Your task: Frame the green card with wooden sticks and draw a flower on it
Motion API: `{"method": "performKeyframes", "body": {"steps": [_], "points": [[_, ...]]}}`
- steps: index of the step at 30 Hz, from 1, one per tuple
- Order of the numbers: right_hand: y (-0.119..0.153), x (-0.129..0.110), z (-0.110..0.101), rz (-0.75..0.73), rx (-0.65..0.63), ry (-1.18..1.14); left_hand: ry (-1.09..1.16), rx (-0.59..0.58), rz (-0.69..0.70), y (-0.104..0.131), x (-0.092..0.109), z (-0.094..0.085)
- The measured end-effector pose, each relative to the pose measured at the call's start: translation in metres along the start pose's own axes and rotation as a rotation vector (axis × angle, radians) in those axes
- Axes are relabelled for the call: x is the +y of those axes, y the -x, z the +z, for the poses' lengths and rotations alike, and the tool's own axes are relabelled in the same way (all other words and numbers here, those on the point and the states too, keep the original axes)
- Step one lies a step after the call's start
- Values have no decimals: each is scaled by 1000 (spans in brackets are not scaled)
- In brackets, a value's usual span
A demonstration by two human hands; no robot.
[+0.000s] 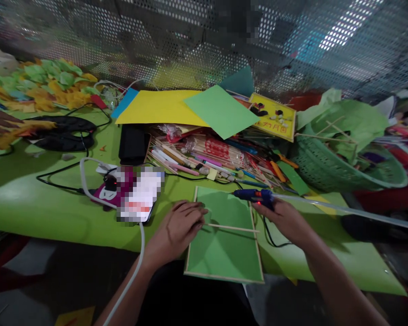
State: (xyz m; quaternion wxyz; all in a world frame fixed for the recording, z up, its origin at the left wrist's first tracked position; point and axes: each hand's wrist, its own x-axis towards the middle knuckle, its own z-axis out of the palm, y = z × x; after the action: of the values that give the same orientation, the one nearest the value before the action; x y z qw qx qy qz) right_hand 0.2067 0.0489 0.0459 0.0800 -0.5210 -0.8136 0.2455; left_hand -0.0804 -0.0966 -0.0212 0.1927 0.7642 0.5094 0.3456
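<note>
A sheet of green card (221, 253) lies at the table's front edge and juts out over it, with thin wooden strips along its borders. My left hand (187, 222) is closed over the card's left side, its fingers pinching one end of a thin wooden stick (234, 228). The stick reaches across to the card's right border. In my right hand (285, 219) is a blue glue gun (255, 195) with a red light lit. Its nozzle points left above the card's upper part, and a long clear glue stick (347, 211) sticks out behind it.
Left of my hand are a phone (143, 194) and a purple power strip (105, 192) with cables. Behind the card lie pens, sticks and scissors (279, 167), with yellow card (156, 106) beyond. A green basket (347, 167) stands right. Another person's hand (2, 120) is far left.
</note>
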Motion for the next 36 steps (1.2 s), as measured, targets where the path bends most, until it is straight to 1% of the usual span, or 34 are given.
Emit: {"method": "performKeyframes", "body": {"steps": [5, 11, 18, 25, 29, 31, 33, 34, 36], "points": [[5, 4, -2, 20, -6, -56, -4, -11, -8, 0, -2, 1], [0, 6, 3, 21, -6, 21, -1, -3, 0, -1, 0, -2], [-6, -2, 8, 0, -13, 25, -13, -4, -26, -1, 2, -2], [-3, 6, 3, 17, -22, 60, -16, -20, -26, 1, 1, 0], [-4, 0, 6, -5, -23, 43, -13, -14, -18, 0, 2, -2], [-6, -4, 9, -16, -25, 33, 1, 7, -8, -1, 1, -2], [-7, -5, 10, -22, -24, 23, 17, 64, -20, -1, 0, -1], [-7, -4, 9, -18, -23, 21, 6, 104, -52, -2, -1, -1], [-5, -1, 7, 0, -15, 23, -82, 215, -167, -3, -1, 0]]}}
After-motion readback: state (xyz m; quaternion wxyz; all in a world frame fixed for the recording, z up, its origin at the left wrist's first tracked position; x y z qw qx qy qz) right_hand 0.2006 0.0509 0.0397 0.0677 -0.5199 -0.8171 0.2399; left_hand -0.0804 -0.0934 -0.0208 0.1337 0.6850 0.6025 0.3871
